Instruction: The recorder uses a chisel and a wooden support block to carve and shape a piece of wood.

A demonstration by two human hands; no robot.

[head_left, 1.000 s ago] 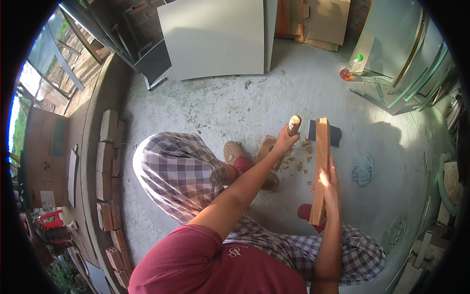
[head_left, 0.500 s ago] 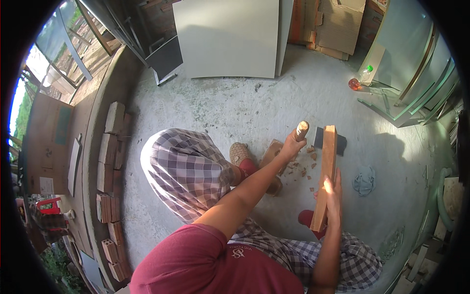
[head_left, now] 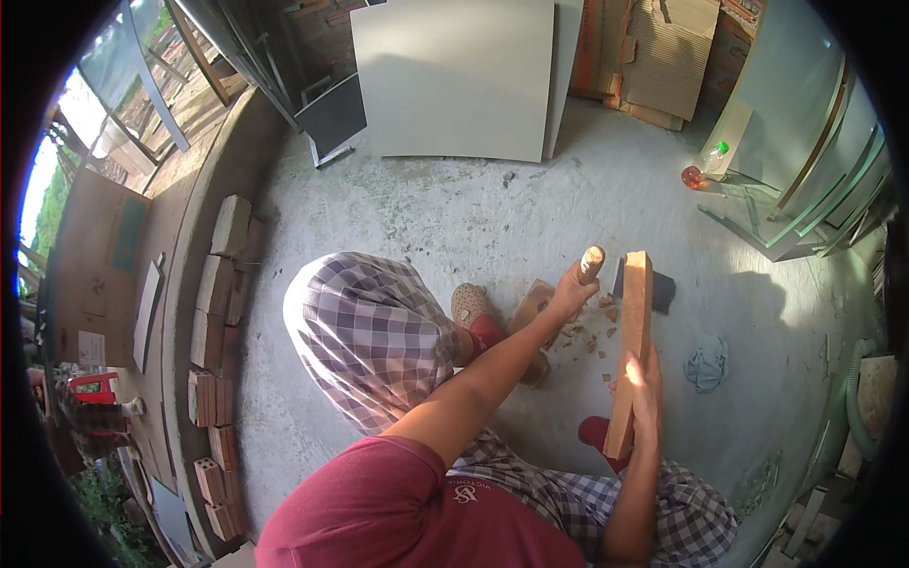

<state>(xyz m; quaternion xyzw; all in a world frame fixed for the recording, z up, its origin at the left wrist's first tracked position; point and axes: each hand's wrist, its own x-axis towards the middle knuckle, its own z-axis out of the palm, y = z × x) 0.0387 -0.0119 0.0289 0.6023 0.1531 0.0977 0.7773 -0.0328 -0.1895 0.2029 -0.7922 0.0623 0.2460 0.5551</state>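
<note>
My left hand (head_left: 571,292) is closed around a round wooden handle (head_left: 592,263), its butt end pointing up. The working end of that tool is hidden below the fist. In my right hand (head_left: 646,383) is a long squared wooden bar (head_left: 636,317), gripped near its lower half and standing close to upright in the picture. The bar is a little to the right of the handle, apart from it. Behind the bar, a dark flat piece (head_left: 662,292) appears to lie on the floor. Wood chips (head_left: 573,330) are scattered below my left hand, beside a wooden block (head_left: 532,305) partly covered by my forearm.
A crumpled light-blue cloth (head_left: 706,363) lies right of the bar. Glass sheets (head_left: 805,180) lean at the far right near a bottle of red liquid (head_left: 694,176). A large pale panel (head_left: 454,85) stands ahead. Stacked bricks (head_left: 210,312) line the low wall on the left.
The whole view has shifted slightly, scene moving down and right. The bar has turned a touch more upright. Both hands keep their holds.
</note>
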